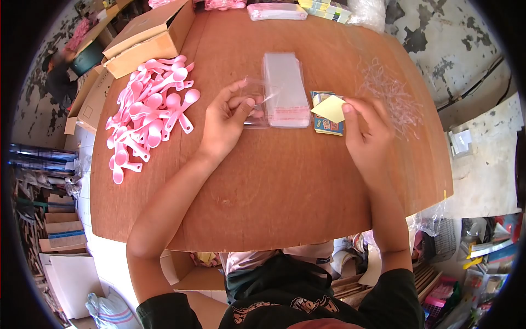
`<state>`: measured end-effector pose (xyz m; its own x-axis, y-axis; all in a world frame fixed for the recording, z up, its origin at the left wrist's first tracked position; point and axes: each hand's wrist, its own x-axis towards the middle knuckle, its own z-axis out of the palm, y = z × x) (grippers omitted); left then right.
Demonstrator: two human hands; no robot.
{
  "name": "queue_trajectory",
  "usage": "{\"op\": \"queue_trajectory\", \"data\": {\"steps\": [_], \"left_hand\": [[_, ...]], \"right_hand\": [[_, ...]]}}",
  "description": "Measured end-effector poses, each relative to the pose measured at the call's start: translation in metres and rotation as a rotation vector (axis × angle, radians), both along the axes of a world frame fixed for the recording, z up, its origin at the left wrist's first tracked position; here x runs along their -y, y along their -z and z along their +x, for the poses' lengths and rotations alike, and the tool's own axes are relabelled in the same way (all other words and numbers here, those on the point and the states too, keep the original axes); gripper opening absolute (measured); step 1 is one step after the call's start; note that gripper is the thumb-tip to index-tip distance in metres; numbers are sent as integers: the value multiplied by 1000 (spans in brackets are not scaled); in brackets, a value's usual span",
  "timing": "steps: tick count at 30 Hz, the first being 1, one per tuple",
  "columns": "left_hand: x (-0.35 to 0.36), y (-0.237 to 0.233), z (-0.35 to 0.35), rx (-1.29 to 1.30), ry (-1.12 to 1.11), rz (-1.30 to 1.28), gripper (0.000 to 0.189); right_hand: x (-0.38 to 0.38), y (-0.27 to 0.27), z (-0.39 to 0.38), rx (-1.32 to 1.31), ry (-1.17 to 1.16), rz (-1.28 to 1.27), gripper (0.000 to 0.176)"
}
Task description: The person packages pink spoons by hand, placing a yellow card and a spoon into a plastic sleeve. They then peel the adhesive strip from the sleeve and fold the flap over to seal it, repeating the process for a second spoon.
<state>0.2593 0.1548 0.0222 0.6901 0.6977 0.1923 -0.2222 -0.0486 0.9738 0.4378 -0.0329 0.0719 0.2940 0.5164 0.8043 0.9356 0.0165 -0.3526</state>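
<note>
In my left hand [227, 112] a clear plastic bag [256, 88] is pinched between thumb and fingers. Just right of it lies a stack of clear plastic bags [285, 82] with pinkish strips near the lower end. My right hand [368, 123] grips a small pale yellow card [330, 109] by its right corner, tilted above a pile of small printed cards [335, 126] with blue faces. A heap of pink plastic spoons [148, 112] covers the table's left side, apart from my left hand.
On the brown table [252, 192], a cardboard box [148, 38] stands at the back left. Thin clear plastic strips [392, 98] lie scattered at the right. Packs of plastic bags [276, 11] sit along the far edge. Another person [60, 77] is at the far left.
</note>
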Motion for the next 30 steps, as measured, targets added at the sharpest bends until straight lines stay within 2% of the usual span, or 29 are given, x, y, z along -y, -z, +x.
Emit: {"op": "queue_trajectory", "data": {"steps": [2, 4, 6, 10, 13, 16, 25, 30], "left_hand": [[3, -2, 0, -47, -10, 77, 44], [7, -1, 1, -9, 33, 91, 43], [8, 2, 1, 37, 84, 179, 41], [14, 3, -2, -4, 147, 186, 41], [18, 0, -4, -49, 215, 323, 40], [20, -1, -4, -33, 278, 563, 42], [21, 0, -4, 40, 246, 540, 45], [24, -10, -8, -18, 291, 544, 44]], "right_hand": [[3, -1, -5, 2, -15, 90, 11], [5, 4, -11, -314, -161, 115, 14], [4, 7, -19, -357, -187, 115, 13], [2, 17, -22, -457, -264, 140, 12], [4, 24, -20, -570, -267, 207, 12], [4, 20, -24, -599, -312, 240, 13], [-2, 29, -21, -612, -365, 84, 12], [-2, 28, -23, -581, -354, 111, 13]]}}
